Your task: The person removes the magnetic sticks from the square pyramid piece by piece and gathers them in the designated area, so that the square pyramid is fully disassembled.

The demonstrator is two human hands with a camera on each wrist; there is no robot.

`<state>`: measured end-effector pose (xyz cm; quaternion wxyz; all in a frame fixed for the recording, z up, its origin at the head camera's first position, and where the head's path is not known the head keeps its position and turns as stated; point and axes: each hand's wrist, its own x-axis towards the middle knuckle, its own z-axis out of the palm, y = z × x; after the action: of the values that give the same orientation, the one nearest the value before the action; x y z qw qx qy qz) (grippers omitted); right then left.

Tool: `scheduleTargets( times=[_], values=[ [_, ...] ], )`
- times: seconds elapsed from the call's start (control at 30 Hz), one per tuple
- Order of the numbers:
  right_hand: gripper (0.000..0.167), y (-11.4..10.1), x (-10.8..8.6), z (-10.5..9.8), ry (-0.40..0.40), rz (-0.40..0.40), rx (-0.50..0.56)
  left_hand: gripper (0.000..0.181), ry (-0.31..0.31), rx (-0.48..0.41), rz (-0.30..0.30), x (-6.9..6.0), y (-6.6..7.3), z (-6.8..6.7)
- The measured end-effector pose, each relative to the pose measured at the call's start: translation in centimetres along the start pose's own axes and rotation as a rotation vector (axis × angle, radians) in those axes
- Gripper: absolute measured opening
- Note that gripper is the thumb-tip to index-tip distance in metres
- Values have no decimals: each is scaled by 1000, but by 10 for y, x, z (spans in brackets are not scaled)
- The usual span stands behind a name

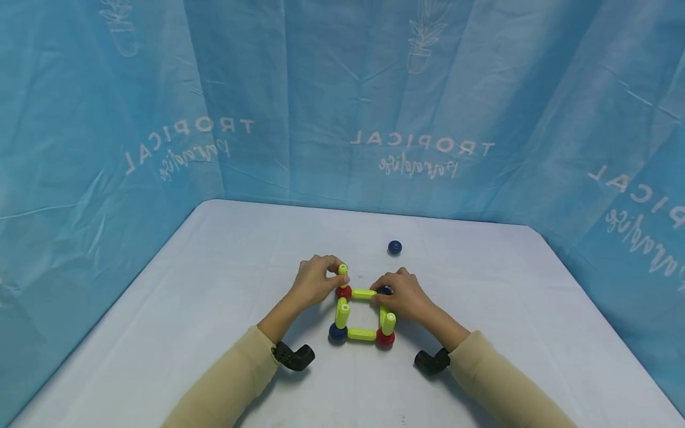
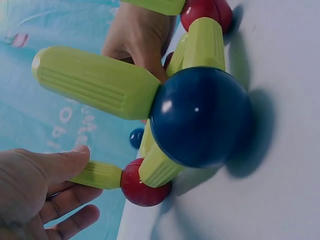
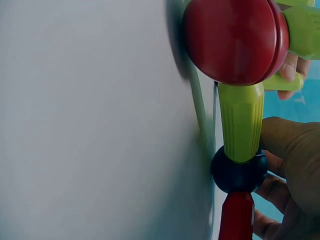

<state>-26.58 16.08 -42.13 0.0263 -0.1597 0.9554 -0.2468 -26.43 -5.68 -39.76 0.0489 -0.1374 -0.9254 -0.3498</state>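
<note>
A square frame of yellow-green rods joined by balls lies on the table, with a red ball (image 1: 385, 339) and a blue ball (image 1: 338, 333) at its near corners. Upright rods (image 1: 342, 316) stand on both. My left hand (image 1: 316, 279) pinches the upright yellow-green rod (image 2: 100, 175) on the far-left red ball (image 2: 142, 182) between thumb and fingers. At the far-right corner, my right hand (image 1: 404, 292) grips the dark blue ball (image 3: 240, 170), partly covering it. In the right wrist view a red rod (image 3: 237, 215) joins that ball; the head view hides it.
A loose dark blue ball (image 1: 395, 247) sits on the white table (image 1: 241, 255) beyond the frame. Blue printed curtains (image 1: 321, 89) hang behind and at both sides. Each wrist carries a small black camera (image 1: 294, 357).
</note>
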Motion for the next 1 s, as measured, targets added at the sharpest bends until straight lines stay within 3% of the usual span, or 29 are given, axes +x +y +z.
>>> scheduleTargets(
  times=[0.2,0.4,0.6,0.73,1.0],
  values=[
    [20,14,-9,-9,-1,14,-6,15,-25,3,8,5,12,11],
    [20,20,-13,-12,10,-8,-18,14,-31,-14,11,6,15,14],
    [20,20,-14,-13,7,8,-18,16,-71,-121,-74,4,4,11],
    [20,21,-16,-14,7,20,-25,20,-109,-174,-98,1,-6,9],
    [19,28,-20,-15,22,-2,-32,19,-154,-139,-109,0,-18,9]
  ],
)
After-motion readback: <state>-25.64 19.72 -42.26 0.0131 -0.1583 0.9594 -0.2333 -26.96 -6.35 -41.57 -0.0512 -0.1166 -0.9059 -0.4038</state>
